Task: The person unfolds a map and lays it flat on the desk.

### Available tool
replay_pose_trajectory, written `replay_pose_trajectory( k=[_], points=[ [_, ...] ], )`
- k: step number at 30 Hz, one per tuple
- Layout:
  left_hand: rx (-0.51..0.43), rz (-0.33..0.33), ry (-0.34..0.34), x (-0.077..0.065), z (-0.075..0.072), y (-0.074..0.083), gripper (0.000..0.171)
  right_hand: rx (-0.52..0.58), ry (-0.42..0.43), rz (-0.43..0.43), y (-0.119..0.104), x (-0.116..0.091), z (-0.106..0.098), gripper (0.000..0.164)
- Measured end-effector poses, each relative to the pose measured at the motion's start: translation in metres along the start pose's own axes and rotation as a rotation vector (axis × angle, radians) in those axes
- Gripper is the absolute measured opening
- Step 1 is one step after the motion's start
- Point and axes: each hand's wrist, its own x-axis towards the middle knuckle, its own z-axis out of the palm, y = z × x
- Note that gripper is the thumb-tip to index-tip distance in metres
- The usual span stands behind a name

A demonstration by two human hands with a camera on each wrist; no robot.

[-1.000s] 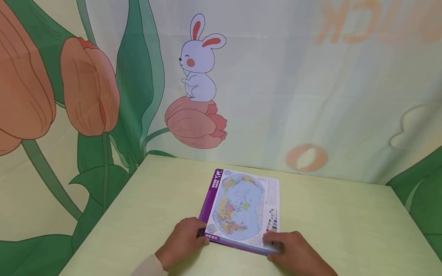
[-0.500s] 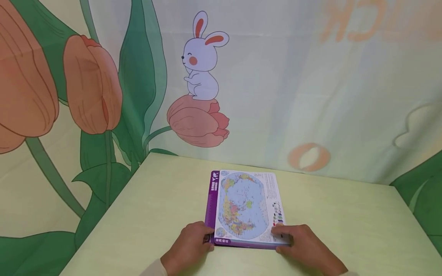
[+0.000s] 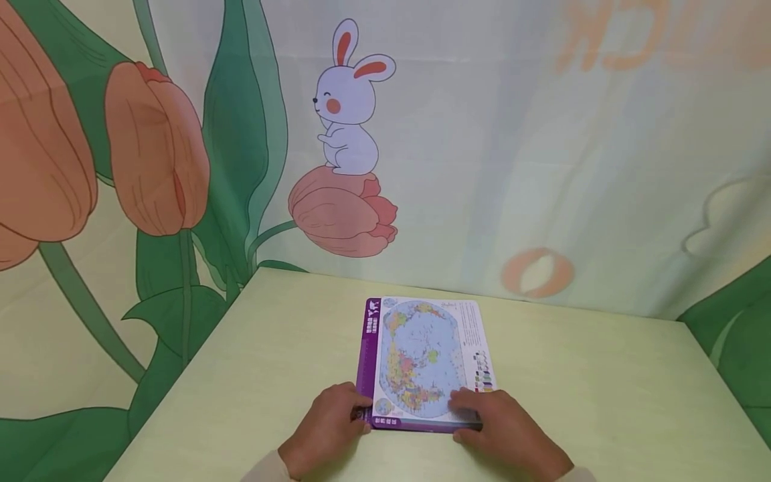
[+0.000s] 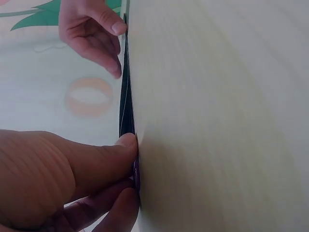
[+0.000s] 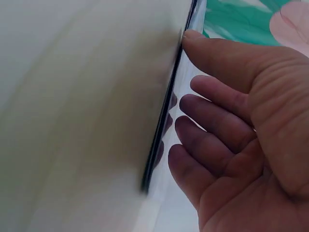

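A flat, glossy world map board (image 3: 421,355) with a purple border lies on the pale table. At its near left corner my left hand (image 3: 328,422) grips it, and the left wrist view shows thumb and fingertips pinching the thin edge (image 4: 126,96). Dark layers fan slightly apart along that edge. Over the near right part of the map is my right hand (image 3: 506,428), its fingers loosely bent. In the right wrist view the right thumb tip is right at the board's edge (image 5: 166,106), while the other fingers hover over the shiny face, which mirrors them.
The pale yellow-green table (image 3: 602,388) extends to both sides of the board. Behind it hangs a fabric backdrop (image 3: 458,167) printed with tulips and a white rabbit.
The board has turned to lie straighter and shifted slightly. My right hand has slid left off its right corner, further over the map. My left hand keeps its grip.
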Motion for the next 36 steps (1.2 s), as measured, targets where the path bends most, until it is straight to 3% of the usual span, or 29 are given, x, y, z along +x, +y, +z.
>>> replay_pose_trajectory(
  k=[11, 16, 22, 36],
  points=[
    [-0.016, -0.031, 0.001, 0.001, -0.001, 0.001, 0.03, -0.023, -0.069, -0.073, -0.047, 0.035, 0.018, 0.048],
    [-0.024, -0.003, 0.011, 0.002, -0.001, -0.002, 0.029, -0.072, -0.076, -0.094, -0.061, 0.045, 0.024, 0.049],
    [-0.044, 0.067, 0.042, 0.003, -0.001, -0.005, 0.029, -0.13, -0.082, -0.133, -0.072, 0.056, 0.03, 0.049],
    [-0.036, 0.047, 0.021, 0.004, -0.004, -0.005, 0.03, -0.2, -0.112, -0.181, -0.087, 0.062, 0.031, 0.04]
  ],
)
